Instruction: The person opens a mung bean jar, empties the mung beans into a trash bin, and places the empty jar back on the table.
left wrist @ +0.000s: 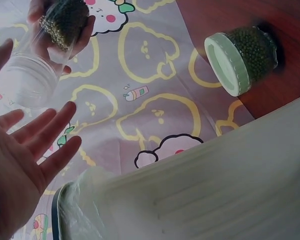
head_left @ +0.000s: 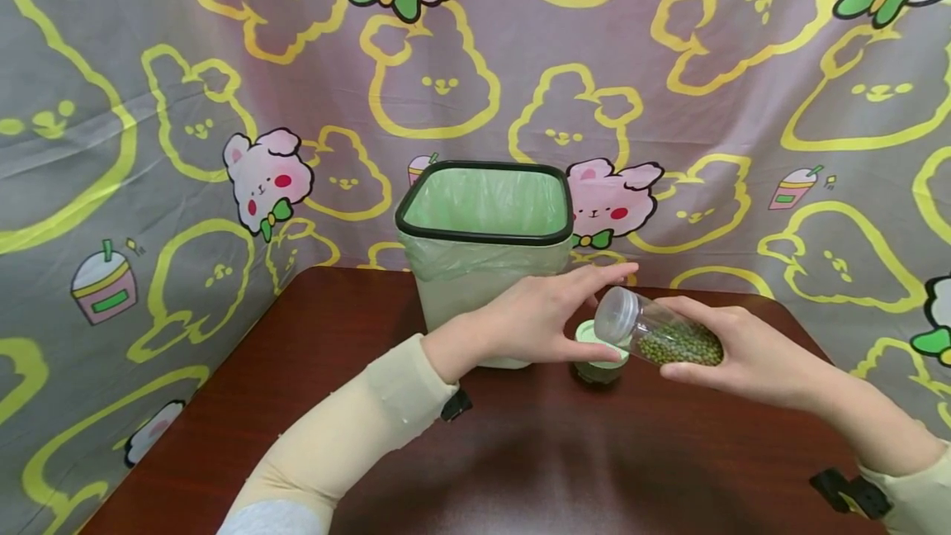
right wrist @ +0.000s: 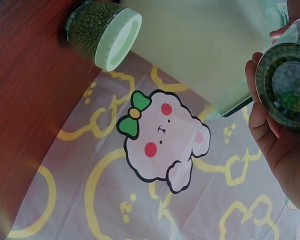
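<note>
My right hand (head_left: 743, 345) grips a clear plastic jar (head_left: 657, 337) partly filled with green beans, tilted so its white screw lid (head_left: 618, 316) points left. In the right wrist view the round base of the jar (right wrist: 292, 85) faces the camera. My left hand (head_left: 538, 316) reaches toward that lid with fingers spread and thumb apart; in the left wrist view the left hand (left wrist: 30, 155) shows an empty palm just below the lid (left wrist: 27, 80). Below and behind the held jar, a second, squat jar (head_left: 598, 370) with a pale green lid stands on the table, also holding green beans.
A pale waste bin (head_left: 461, 295) with a black rim and a green liner bag stands behind my left hand at the table's back. The dark red-brown table (head_left: 520, 461) meets a patterned cloth (head_left: 446, 97) hung behind and at both sides.
</note>
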